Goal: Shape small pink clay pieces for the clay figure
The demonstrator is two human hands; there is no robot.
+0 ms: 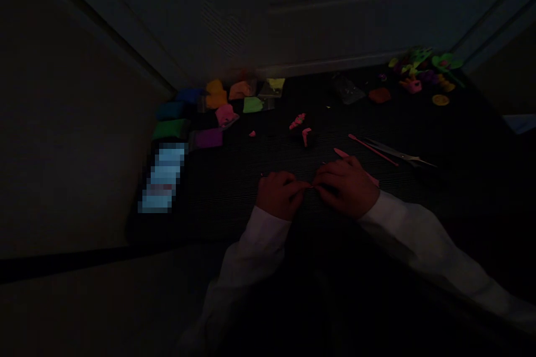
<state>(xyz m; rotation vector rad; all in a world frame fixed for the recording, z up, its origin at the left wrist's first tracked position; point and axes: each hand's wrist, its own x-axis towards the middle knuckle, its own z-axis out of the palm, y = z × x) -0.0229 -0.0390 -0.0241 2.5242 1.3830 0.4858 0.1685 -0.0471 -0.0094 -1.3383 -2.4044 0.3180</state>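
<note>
In dim light, my left hand (pixel 280 194) and my right hand (pixel 347 185) meet fingertip to fingertip just above the dark table. Both are closed in a pinch, with a tiny speck between them too small and dark to name. Under my right hand lies a flat pink modelling tool (pixel 341 153), partly covered by the fingers. Beyond the hands sit a pink clay piece with green spots (pixel 297 121) and a bent pink clay piece (pixel 306 136). A small pink clay lump (pixel 252 134) lies farther left.
Scissors (pixel 400 155) and a thin pink stick tool (pixel 372 149) lie at right. Several bagged clays, including a purple pack (pixel 208 138) and a green pack (pixel 171 129), line the left. A lit phone (pixel 163 177) is nearby. Colourful clay figures (pixel 419 70) crowd the back right.
</note>
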